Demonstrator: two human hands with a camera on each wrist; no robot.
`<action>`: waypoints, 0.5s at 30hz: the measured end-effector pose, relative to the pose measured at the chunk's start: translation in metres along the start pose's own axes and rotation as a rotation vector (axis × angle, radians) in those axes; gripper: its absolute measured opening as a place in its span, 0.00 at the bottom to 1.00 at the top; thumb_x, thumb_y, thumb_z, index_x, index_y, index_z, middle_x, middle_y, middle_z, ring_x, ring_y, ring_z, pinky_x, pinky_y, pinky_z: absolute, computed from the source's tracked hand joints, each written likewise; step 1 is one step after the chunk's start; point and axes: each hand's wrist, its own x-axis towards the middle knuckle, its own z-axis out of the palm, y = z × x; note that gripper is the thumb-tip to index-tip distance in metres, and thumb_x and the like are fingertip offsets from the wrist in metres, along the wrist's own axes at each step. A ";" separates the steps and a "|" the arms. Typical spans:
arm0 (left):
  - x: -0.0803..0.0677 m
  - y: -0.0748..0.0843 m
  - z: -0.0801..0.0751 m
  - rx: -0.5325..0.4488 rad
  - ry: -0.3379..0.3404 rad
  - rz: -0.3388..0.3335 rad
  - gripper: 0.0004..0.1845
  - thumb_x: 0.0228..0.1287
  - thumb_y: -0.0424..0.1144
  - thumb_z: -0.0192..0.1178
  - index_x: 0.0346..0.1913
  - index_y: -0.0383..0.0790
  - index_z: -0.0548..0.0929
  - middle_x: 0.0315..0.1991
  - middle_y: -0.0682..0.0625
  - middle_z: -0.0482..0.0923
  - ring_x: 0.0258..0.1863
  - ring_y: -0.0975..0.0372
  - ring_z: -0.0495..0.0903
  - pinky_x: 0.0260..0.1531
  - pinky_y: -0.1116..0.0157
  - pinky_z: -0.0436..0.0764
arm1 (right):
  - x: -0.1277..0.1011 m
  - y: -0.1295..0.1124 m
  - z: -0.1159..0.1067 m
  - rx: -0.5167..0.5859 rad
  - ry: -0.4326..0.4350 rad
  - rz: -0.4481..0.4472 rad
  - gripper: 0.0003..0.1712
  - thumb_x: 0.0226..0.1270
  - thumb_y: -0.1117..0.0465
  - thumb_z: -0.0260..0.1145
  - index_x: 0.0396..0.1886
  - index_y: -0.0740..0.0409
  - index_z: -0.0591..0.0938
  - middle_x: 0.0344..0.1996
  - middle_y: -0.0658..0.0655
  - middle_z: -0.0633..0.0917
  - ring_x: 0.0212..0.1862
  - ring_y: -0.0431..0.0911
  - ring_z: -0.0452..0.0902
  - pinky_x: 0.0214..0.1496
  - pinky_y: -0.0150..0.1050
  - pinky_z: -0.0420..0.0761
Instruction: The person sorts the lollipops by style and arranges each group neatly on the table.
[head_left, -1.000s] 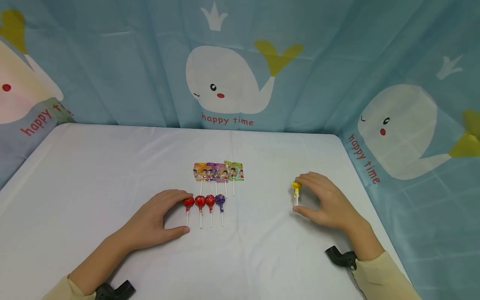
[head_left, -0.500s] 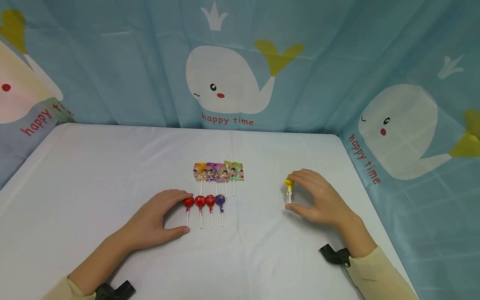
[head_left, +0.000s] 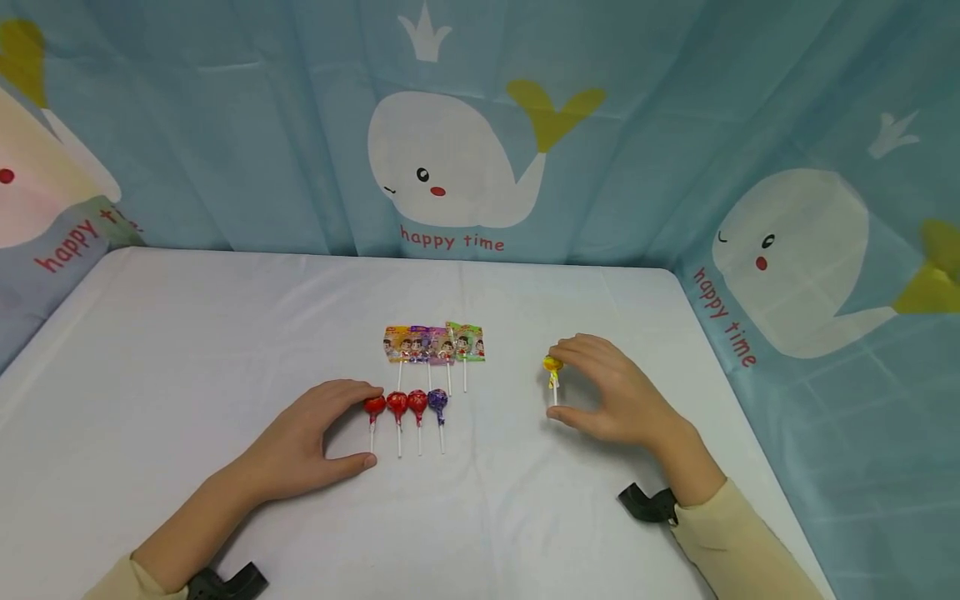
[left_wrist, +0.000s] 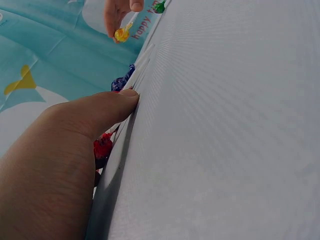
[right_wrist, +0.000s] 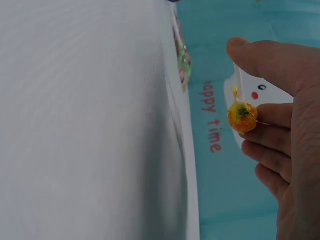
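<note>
The right hand (head_left: 618, 396), pinching the yellow lollipop (head_left: 552, 364), has carried it nearer the left hand (head_left: 318, 433); that hand rests relaxed, unmoved, touching the red lollipop (head_left: 374, 406)

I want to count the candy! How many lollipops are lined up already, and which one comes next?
Four round lollipops already lie in a row, three red and one purple, behind them a row of flat wrapped ones. The left hand rests against the first red one. The right hand pinches the yellow lollipop, off to the right; it looks left to place.
</note>
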 end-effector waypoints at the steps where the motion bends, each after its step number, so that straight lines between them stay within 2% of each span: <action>1: 0.000 0.000 0.000 0.000 0.000 0.000 0.45 0.57 0.58 0.83 0.76 0.53 0.77 0.72 0.57 0.78 0.74 0.55 0.73 0.71 0.41 0.74 | 0.002 -0.001 0.001 0.005 -0.003 -0.003 0.41 0.59 0.49 0.86 0.68 0.63 0.83 0.64 0.57 0.86 0.70 0.57 0.78 0.82 0.52 0.65; 15: 0.000 0.001 -0.001 0.001 0.009 0.011 0.46 0.56 0.58 0.84 0.76 0.53 0.77 0.72 0.57 0.78 0.73 0.54 0.73 0.71 0.41 0.74 | 0.024 -0.015 0.021 0.010 -0.066 -0.030 0.41 0.58 0.47 0.86 0.68 0.59 0.84 0.65 0.56 0.85 0.71 0.55 0.77 0.81 0.54 0.68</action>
